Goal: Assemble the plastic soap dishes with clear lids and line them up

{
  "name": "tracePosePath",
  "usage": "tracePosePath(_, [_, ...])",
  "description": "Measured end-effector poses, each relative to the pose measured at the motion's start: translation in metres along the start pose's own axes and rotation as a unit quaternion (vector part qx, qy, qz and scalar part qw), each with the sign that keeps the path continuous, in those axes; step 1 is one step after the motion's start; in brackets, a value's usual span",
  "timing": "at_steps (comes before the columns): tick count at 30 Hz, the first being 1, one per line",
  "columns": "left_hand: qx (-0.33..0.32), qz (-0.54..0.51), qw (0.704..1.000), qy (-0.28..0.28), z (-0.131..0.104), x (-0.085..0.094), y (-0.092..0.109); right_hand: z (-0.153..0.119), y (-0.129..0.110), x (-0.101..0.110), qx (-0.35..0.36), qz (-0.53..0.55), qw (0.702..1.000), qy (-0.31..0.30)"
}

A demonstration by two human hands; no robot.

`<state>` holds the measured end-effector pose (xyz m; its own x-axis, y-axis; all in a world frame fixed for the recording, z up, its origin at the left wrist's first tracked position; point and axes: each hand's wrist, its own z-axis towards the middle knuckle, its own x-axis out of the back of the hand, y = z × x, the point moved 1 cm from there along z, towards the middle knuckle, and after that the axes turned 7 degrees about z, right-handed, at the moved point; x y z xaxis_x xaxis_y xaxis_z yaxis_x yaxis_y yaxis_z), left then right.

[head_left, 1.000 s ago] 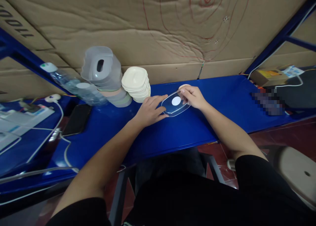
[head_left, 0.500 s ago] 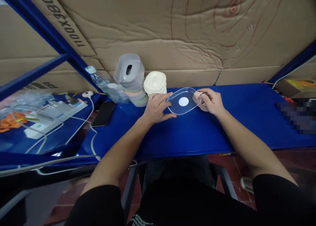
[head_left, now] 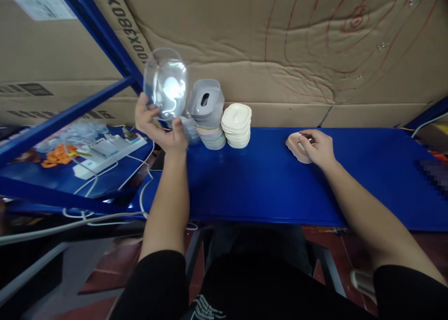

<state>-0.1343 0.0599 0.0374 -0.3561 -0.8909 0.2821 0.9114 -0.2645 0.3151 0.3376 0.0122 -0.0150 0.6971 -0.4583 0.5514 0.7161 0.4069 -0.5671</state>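
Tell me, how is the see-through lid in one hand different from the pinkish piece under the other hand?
The clear lid is see-through; the pinkish piece is solid-coloured. The clear lid is held up in the air by the left hand, while the pinkish piece lies on the blue table under the right hand. The clear lid looks bigger. Both have rounded corners.

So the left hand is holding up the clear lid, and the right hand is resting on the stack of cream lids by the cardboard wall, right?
Not quite. The left hand does hold up the clear lid, but the head view shows the right hand on a single pinkish piece lying alone on the blue table, apart from the cream stack.
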Motion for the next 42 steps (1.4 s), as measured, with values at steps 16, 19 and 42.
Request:
tracePosePath(16, [0.102, 0.004, 0.990, -0.102, -0.013, -0.024, -0.056, 0.006, 0.024, -0.006, 0.046, -0.072, 0.990, -0.109])
tracePosePath(19, [0.138, 0.009, 0.989, -0.043, -0.010, -0.020, -0.054, 0.005, 0.026, -0.003, 0.037, -0.098, 0.987, -0.119])
tracePosePath(42, [-0.332, -0.211, 0.869, -0.299, -0.101, -0.025, 0.142, -0.007, -0.027, -0.006, 0.087, 0.092, 0.952, -0.280])
